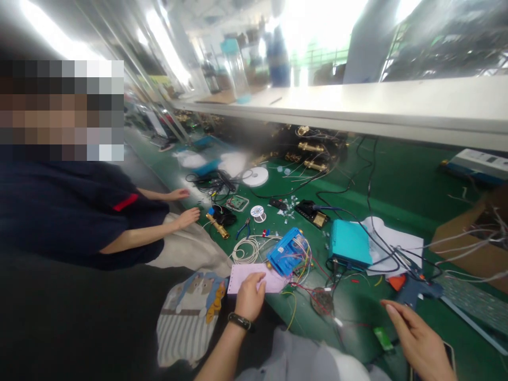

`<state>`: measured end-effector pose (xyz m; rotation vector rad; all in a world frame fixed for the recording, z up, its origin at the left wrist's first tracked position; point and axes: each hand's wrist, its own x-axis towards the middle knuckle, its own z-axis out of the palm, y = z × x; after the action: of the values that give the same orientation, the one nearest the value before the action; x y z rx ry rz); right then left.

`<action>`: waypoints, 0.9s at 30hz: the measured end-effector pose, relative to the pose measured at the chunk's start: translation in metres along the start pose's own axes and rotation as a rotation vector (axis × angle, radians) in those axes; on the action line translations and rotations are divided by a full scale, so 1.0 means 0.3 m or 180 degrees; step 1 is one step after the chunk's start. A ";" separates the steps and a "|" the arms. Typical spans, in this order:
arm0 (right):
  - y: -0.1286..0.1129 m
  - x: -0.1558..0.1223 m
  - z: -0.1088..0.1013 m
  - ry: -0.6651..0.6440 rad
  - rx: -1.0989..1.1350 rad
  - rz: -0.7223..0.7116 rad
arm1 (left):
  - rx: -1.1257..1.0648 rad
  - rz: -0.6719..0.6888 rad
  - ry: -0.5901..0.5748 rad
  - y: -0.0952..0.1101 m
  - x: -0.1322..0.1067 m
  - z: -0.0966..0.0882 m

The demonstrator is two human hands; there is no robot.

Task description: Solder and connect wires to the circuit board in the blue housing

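Observation:
My left hand (251,296), a dark band on its wrist, is over the near edge of a pink sheet (238,278). Its fingers are loosely bent and the thumb stands apart, with nothing visible in them. Just beyond lies a blue housing (286,251) with thin coloured wires. At the lower right, my right hand (418,336) has its fingers stretched out and holds nothing I can see. Close by are a small green piece (383,338) and a blue glue gun (416,288); a phone (449,352) is partly hidden under this hand.
A co-worker (79,211) stands at the left, hands by the bench. A turquoise box (349,243), solder spool (258,214), pliers (244,228) and coiled white cable (245,250) lie on the green mat. Black cables cross the right side under a white shelf (357,106).

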<state>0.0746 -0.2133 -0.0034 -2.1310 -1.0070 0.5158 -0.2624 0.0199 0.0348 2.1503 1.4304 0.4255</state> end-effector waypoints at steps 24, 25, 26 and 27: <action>0.029 -0.650 -0.070 0.1166 -0.0185 0.0823 | 0.0151 0.0854 -0.0386 0.080 -0.074 -0.015; 0.029 -0.672 -0.083 0.1190 -0.0174 0.0815 | 0.0168 0.0836 -0.0406 0.083 -0.102 -0.018; 0.031 -0.696 -0.092 0.1202 -0.0153 0.0805 | 0.0195 0.0820 -0.0443 0.084 -0.130 -0.020; 0.035 -0.723 -0.099 0.1211 -0.0129 0.0809 | 0.0232 0.0804 -0.0492 0.084 -0.157 -0.021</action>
<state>-0.0357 -0.4011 0.0198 -2.2930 -0.5429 0.1941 -0.2650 -0.0297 0.0556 2.3770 1.1108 0.2930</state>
